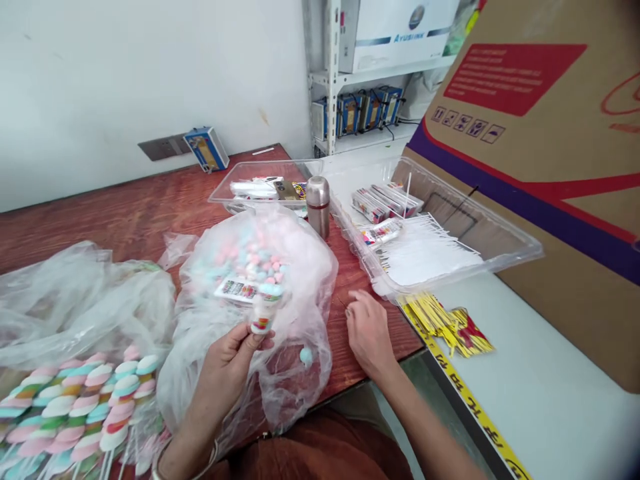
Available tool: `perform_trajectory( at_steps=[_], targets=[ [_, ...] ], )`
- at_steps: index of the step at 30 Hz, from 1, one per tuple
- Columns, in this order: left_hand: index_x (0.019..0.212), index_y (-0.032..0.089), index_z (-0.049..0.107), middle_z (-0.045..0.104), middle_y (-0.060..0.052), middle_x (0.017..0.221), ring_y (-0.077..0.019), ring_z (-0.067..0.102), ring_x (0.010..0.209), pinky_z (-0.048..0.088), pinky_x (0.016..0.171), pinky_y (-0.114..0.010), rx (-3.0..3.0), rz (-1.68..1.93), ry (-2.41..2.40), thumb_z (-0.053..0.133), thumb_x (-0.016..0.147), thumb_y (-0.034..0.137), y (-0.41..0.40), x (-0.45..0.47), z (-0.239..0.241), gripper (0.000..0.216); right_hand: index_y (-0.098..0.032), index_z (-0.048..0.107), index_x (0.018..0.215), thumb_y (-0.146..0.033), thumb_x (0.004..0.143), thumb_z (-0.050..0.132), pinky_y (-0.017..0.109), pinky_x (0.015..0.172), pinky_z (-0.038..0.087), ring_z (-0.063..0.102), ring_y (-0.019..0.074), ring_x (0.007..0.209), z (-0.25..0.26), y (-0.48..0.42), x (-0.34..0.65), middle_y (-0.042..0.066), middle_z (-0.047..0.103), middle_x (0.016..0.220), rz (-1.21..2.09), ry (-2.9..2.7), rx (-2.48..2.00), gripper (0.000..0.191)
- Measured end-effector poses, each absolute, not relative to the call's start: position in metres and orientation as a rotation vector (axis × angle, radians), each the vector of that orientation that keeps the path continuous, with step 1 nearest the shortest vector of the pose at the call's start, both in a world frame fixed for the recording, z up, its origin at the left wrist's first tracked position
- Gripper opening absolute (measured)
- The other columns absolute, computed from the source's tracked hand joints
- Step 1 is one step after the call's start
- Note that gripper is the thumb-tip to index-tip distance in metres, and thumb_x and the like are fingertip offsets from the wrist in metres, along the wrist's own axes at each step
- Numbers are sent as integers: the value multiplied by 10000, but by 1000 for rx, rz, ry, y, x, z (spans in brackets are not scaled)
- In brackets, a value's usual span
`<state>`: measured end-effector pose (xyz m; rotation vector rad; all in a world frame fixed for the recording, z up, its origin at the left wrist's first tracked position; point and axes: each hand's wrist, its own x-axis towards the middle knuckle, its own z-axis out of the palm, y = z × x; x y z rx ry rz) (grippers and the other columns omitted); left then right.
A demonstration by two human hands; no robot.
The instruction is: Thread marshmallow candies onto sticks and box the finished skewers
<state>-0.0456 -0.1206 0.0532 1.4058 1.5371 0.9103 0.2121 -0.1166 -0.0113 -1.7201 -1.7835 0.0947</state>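
Observation:
Between the thumb and fingers of my left hand (pixel 235 350) is a small clear printed packet (pixel 262 319), white with red and green marks. Pale blue shows at its top; whether that lies inside the packet or behind it I cannot tell. Behind it, a large clear plastic bag (pixel 310 267) spreads open with pink, blue and white marshmallows (pixel 265 257) in it. A stack of printed wrappers (pixel 235 289) lies on the bag. My right hand (pixel 369 330) hovers at the table's right edge, fingers loosely bent and apart, nothing visible in them. One blue marshmallow (pixel 306 356) sits nearer me.
Marshmallow skewers (pixel 75 407) lie at left beside crumpled plastic (pixel 75 300). A steel flask (pixel 319 207) stands behind the bag. The clear tray (pixel 520 250) at right holds white sticks (pixel 425 253) and wrapper bundles. Yellow twist ties (pixel 430 315) lie before it. A cardboard box (pixel 560 153) rises at right.

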Motion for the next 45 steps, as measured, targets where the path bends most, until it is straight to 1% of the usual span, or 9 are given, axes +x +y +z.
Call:
perform_trajectory(
  at_steps=[4, 7, 14, 21, 26, 30, 33, 40, 45],
  targets=[
    [846, 191, 675, 659, -49, 860, -205, 590, 859, 457, 789, -331, 2065, 861, 1639, 446, 962, 222, -120, -20, 66, 258, -215, 537, 932, -276, 1011, 436, 229, 567, 471, 594, 129, 568, 21, -158, 182, -24, 631, 686, 551, -1450, -1513, 142],
    [852, 179, 638, 615, -59, 880, -212, 552, 862, 451, 783, -341, 2345, 770, 1663, 457, 951, 149, -116, 2, 62, 209, -220, 535, 874, -332, 999, 465, 200, 471, 396, 513, 103, 464, 43, -165, 152, -70, 548, 560, 910, -1306, -1306, 181],
    [905, 185, 594, 569, -24, 800, -185, 541, 723, 453, 656, -296, 2508, 845, 1594, 463, 964, 136, -123, 17, 46, 152, -205, 532, 920, -391, 959, 519, 213, 480, 390, 498, 113, 488, 40, -137, 135, -68, 534, 554, 1016, -1147, -1327, 191],
    [1246, 182, 540, 624, -27, 831, -177, 587, 746, 466, 654, -280, 2576, 990, 1477, 432, 986, 139, -125, 16, 41, 286, -211, 497, 988, -421, 951, 541, 214, 474, 392, 519, 119, 498, 35, -134, 142, -65, 566, 580, 1094, -1101, -1323, 217],
    [1076, 186, 652, 639, -36, 810, -173, 593, 744, 475, 671, -277, 2403, 1080, 1506, 469, 971, 151, -122, 17, 36, 214, -216, 504, 1016, -349, 978, 495, 234, 518, 476, 600, 140, 543, 34, -135, 140, -43, 620, 631, 968, -1234, -1319, 139],
    [996, 194, 699, 694, -41, 900, -159, 629, 825, 490, 754, -271, 1919, 1181, 1482, 528, 931, 153, -118, 21, 40, 187, -206, 547, 1074, -242, 975, 467, 276, 680, 564, 730, 190, 805, 24, -138, 136, 68, 741, 920, 489, -1444, -1321, 132],
    [918, 175, 715, 683, -21, 799, -135, 598, 696, 477, 650, -245, 1388, 1179, 1390, 607, 873, 233, -115, 28, 46, 131, -197, 575, 1063, -233, 972, 483, 287, 685, 570, 741, 204, 811, 18, -137, 134, 88, 750, 950, 254, -1512, -1342, 134],
    [792, 126, 647, 473, 56, 572, -53, 367, 496, 315, 484, -178, 650, 1166, 967, 801, 683, 398, -111, 42, 52, 331, -181, 538, 1129, -287, 947, 511, 284, 626, 539, 714, 200, 701, 36, -129, 142, 39, 738, 794, 636, -1314, -1450, 212],
    [853, 159, 626, 467, 39, 602, -91, 398, 525, 352, 519, -213, 1034, 1101, 1085, 603, 882, 406, -115, 36, 47, 250, -198, 617, 923, -320, 970, 456, 260, 572, 438, 655, 184, 619, 38, -125, 153, 18, 703, 706, 669, -1506, -1480, 208]
  ],
)
